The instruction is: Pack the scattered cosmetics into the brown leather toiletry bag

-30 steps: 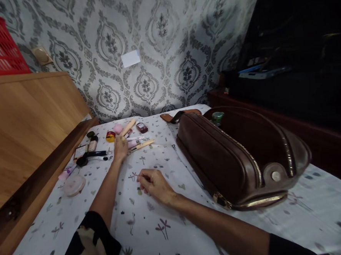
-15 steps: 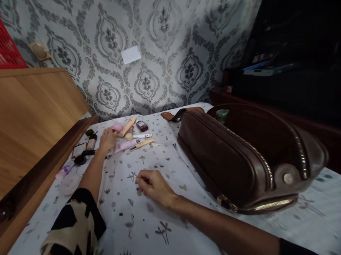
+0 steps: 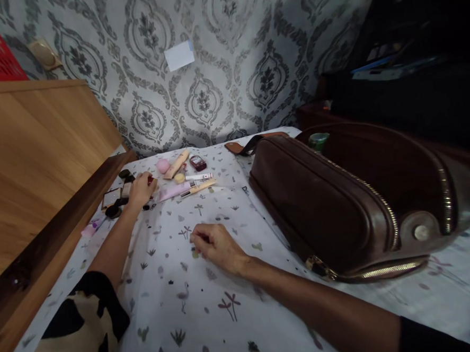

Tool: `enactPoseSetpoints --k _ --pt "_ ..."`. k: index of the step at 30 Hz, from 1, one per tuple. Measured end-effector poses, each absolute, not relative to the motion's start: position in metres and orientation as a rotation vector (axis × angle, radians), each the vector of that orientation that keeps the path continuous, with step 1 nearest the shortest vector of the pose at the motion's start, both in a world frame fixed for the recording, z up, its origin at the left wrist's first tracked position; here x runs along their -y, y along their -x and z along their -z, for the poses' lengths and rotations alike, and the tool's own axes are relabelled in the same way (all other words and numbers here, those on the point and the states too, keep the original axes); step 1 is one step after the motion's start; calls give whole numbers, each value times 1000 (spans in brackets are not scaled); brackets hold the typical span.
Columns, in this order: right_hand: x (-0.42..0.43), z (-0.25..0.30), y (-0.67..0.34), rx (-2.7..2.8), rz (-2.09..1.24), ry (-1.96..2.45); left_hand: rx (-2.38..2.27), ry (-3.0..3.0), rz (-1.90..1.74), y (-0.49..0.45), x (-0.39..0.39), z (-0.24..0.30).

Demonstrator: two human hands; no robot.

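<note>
My left hand (image 3: 141,189) is closed among the cosmetics at the far left, with a small red and gold item (image 3: 151,181) at its fingertips; its kind is unclear. To its right lie a pink makeup sponge (image 3: 163,166), a peach tube (image 3: 178,163), a lilac tube (image 3: 175,191), a white tube (image 3: 199,176) and a dark red bottle (image 3: 197,163). Left of the hand are a compact (image 3: 111,198) and a black round item (image 3: 113,210). My right hand (image 3: 216,246) rests on the printed cloth, fingers curled, with nothing visible in it.
A large brown leather bag (image 3: 312,203) stands unzipped on the right, with a green-topped item (image 3: 319,141) showing at its opening. A wooden panel (image 3: 45,134) and dark rail (image 3: 63,229) border the left. Patterned wallpaper (image 3: 148,59) covers the wall behind.
My left hand has moved slightly left, away from the pink sponge, and the red and gold item now shows at its fingers. My right hand keeps its place on the cloth. The view has tilted down.
</note>
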State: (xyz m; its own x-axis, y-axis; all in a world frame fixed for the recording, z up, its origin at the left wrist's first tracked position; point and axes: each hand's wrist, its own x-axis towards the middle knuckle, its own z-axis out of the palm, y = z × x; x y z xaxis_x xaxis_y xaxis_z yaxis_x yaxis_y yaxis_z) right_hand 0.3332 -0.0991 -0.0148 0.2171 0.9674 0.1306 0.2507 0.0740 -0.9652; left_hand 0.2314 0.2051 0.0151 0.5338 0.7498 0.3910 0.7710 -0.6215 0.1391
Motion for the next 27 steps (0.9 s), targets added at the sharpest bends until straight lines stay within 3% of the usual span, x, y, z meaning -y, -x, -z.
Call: enactPoseSetpoints --k 12,27 --pt "97 18 -335 1291 -807 1390 1250 2904 840 -216 -167 5" --pt "96 17 -340 1112 -943 1325 1170 3155 1533 -201 -109 10"
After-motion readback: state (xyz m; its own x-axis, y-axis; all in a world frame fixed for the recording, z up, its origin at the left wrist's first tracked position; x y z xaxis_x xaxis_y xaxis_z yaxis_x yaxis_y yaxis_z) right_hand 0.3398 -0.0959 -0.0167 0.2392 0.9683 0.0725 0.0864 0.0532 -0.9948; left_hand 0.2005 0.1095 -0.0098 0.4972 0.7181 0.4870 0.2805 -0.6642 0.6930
